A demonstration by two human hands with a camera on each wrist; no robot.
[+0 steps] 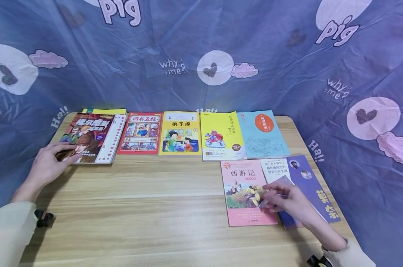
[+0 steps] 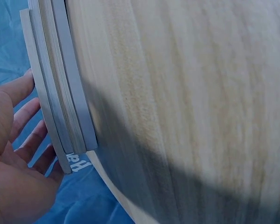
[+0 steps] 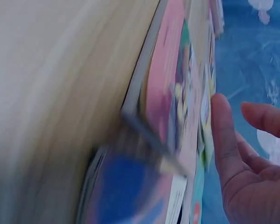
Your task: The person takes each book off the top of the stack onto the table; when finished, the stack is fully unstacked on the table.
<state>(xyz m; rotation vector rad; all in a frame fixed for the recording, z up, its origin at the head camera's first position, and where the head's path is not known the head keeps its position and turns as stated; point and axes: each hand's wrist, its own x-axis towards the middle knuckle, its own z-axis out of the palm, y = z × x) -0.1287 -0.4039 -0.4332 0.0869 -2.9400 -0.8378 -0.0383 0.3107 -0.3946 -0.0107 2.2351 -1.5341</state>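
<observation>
Books laid out face up on the counter, one hand at each end of the spread.

Left hand (image 1: 49, 163) rests flat, fingers straight, on the comic-cover book (image 1: 88, 138) topping the small stack at the counter's (image 1: 148, 207) far-left corner, apparently steadying it. Four books lie side by side in a row, covers readable. Right hand (image 1: 288, 202) lies relaxed, fingertips touching the pink book (image 1: 241, 185) at its edge against the purple book (image 1: 313, 185); it grips nothing.
</observation>
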